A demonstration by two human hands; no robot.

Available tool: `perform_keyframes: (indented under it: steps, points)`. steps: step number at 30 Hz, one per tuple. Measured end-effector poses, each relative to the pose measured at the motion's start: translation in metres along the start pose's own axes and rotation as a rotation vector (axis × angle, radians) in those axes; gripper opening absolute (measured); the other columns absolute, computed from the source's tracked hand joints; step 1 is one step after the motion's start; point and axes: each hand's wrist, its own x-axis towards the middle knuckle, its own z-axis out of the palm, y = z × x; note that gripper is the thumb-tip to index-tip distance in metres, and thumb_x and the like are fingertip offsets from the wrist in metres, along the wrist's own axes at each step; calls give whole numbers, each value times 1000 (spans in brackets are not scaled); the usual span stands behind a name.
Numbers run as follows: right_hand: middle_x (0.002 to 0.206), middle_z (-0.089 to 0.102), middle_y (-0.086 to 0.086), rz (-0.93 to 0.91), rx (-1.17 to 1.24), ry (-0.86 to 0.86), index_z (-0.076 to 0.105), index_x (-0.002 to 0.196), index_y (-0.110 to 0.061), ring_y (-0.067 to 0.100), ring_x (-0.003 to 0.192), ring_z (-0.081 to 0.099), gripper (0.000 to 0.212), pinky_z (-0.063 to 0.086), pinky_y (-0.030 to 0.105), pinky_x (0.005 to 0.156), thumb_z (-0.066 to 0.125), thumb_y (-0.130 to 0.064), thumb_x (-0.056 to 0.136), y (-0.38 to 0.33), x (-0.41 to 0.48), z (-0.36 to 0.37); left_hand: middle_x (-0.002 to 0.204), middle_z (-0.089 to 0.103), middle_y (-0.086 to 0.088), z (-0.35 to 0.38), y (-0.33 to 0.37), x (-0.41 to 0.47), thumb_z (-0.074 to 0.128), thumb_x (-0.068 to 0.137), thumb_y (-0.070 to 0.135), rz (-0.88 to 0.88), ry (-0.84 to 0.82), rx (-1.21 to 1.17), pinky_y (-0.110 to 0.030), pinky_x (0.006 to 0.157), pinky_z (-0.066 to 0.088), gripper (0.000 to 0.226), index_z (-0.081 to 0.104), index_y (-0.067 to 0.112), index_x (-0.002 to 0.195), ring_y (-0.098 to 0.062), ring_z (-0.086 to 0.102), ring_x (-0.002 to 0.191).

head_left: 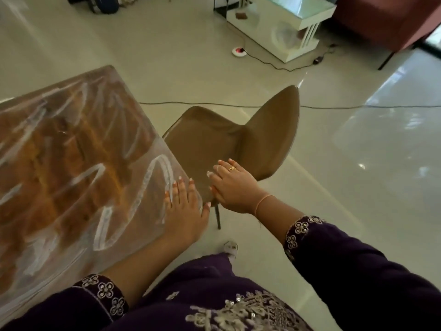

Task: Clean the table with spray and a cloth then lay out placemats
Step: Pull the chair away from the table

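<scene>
A table [71,149] with a glossy brown top under a clear plastic sheet fills the left side. My left hand [183,209] lies flat on its right corner, fingers spread, holding nothing. My right hand [233,187] reaches past the table's edge and rests on the front of a tan chair [214,139], fingers apart; a ring and a thin bracelet show on it. No spray bottle, cloth or placemats are in view.
The chair stands tucked against the table's right edge, its back [276,130] toward the open tiled floor. A cable [214,105] runs across the floor behind it. A white stand [281,27] and a dark red sofa [386,17] are at the back right.
</scene>
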Motion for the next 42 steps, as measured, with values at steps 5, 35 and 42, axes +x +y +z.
perform_keyframes:
  steps: [5, 35, 42]
  points:
    - [138, 49, 12, -57, -60, -54, 47, 135, -12, 29, 136, 37, 45, 22, 44, 117, 26, -36, 103, 78, 24, -18, 157, -5, -18, -15, 53, 64, 23, 95, 53, -18, 48, 14, -44, 116, -1, 74, -3, 10, 149, -32, -5, 145]
    - [142, 43, 7, -976, -152, -732, 20, 150, -28, 25, 121, 49, 81, 40, 39, 104, 57, -58, 85, 332, 128, -21, 89, 60, 4, -28, 250, 164, 20, 76, 81, -807, -208, -636, -28, 65, 42, 64, 53, 28, 88, -10, 57, 78]
    - [117, 57, 10, -1111, -288, -764, 13, 152, -28, 24, 91, 57, 79, 52, 38, 85, 54, -26, 84, 339, 149, -19, 85, 57, 3, -34, 245, 179, 28, 69, 85, -919, -345, -703, -33, 76, 48, 65, 53, 27, 84, -14, 57, 79]
